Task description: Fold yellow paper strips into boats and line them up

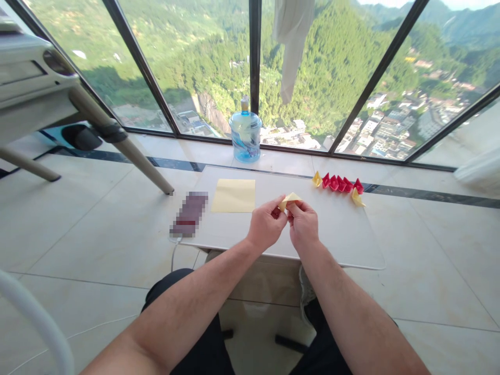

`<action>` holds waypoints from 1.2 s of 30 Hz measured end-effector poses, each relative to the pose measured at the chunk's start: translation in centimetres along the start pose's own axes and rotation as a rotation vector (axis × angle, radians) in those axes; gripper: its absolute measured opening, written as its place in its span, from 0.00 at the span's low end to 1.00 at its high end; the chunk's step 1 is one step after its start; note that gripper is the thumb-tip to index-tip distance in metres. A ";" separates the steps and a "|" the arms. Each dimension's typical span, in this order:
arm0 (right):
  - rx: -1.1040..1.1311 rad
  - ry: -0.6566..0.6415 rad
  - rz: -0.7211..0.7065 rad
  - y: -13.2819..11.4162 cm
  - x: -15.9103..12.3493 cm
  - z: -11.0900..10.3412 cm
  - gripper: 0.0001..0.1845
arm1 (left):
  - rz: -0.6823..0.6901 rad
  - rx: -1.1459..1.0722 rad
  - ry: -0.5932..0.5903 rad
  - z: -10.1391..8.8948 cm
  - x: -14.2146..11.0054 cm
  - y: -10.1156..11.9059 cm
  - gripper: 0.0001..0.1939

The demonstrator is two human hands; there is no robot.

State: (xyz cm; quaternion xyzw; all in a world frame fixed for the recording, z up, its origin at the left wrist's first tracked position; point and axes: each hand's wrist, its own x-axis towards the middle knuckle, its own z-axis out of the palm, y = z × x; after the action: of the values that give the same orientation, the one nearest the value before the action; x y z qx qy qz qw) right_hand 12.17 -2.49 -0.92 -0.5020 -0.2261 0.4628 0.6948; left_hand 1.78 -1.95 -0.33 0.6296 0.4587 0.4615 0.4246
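A small piece of folded yellow paper (pixel 291 198) is held up between my two hands, above the white table (pixel 242 229). My left hand (pixel 267 223) pinches its left side, and my right hand (pixel 302 221) grips its lower right part. The paper's top comes to a point; its lower folds are hidden by my fingers. Left of my hands lies flat yellow paper (pixel 233 196). At the table's far right stand several red folded paper pieces (pixel 340 183) in a row, with one yellow folded piece (pixel 316 179) at the row's left end and another yellow folded piece (pixel 357 198) in front of its right end.
A blurred-out phone-like object (pixel 189 214) with a white cable (pixel 174 252) lies at the table's left edge. Behind the table, a blue water jug (pixel 246 133) stands by the window. A metal-legged piece of furniture (pixel 133 156) is at left.
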 end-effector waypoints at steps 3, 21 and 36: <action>0.012 -0.010 -0.017 0.0 -0.1 0.1 0.12 | -0.015 -0.087 0.011 0.1 -0.1 0.2 0.24; 0.053 -0.322 -0.016 -1.5 -0.1 -0.8 0.12 | -0.010 -0.396 -0.017 -0.9 0.2 1.5 0.26; -0.120 -0.333 -0.227 -0.9 0.4 -1.4 0.09 | 0.021 -0.321 -0.086 -1.2 0.0 1.4 0.22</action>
State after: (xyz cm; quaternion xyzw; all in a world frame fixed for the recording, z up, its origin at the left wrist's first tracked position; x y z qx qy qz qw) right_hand 13.82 -2.94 -0.75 -0.4304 -0.4201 0.4441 0.6642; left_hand 0.88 -2.13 1.25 0.5776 0.3539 0.5058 0.5341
